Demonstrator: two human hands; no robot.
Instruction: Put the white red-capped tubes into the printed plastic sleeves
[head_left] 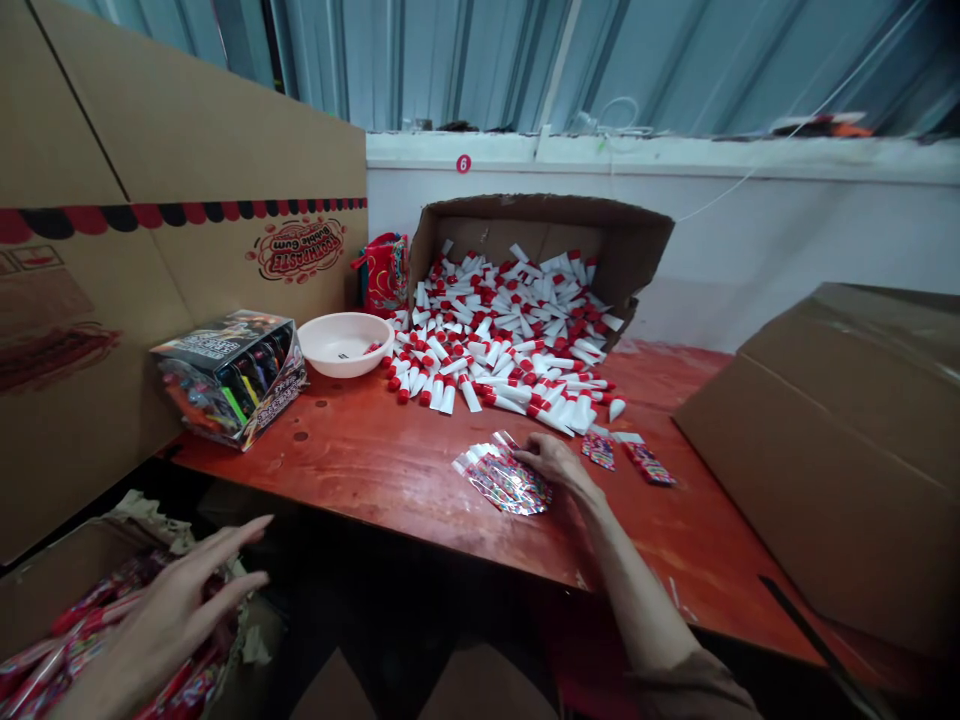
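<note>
My left hand is open, thumb and fingers apart with nothing between them. It is above a torn-edged carton that holds red patterned packed tubes. My right hand has its fingers closed at the upper right edge of a fan of shiny patterned plastic wrappers lying on the red table. How many wrappers it pinches is hidden. Right of that hand lie a small patterned wrapper and a wrapper stack. Behind them spreads a big heap of white tubes with red caps.
The heap spills from a tipped cardboard box at the back. A pink bowl, a display box and a red bag are at the left. Large cartons flank the table, one on the left, one on the right.
</note>
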